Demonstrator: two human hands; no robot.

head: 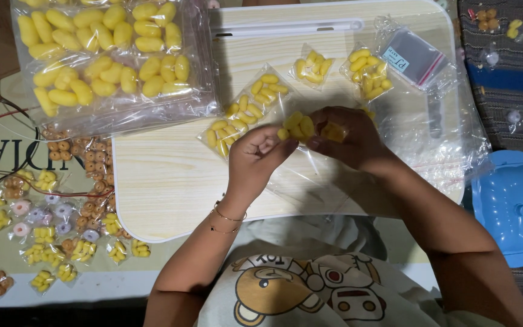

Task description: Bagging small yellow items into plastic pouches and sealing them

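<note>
Two hands meet over the middle of the light wooden table (164, 181). The left hand (260, 154) is curled, its grip narrow, thumb and fingertips pinching a few small yellow pieces (295, 126) at the mouth of a clear small bag (310, 172). The right hand (349, 139) closes around the bag from the right, its fingers wrapped over more yellow pieces showing between them. The pieces thus lie directly between the two grips, touching both, just above the table's centre.

Just to the left of the hands and a little farther off, a filled packet of yellow pieces (246, 109) lies flat on the table. Farther still sit two smaller filled packets (313, 65) (367, 71), and beside them, to the right, a stack of empty clear bags (416, 57). At the far left a large clear bag of yellow pieces (101, 51) overlaps the table's corner. Left of the table, many little filled packets of yellow, brown and pale pieces (62, 224) lie scattered on a printed mat. At the right, near the table's edge, rests a blue plastic lid (509, 206).
</note>
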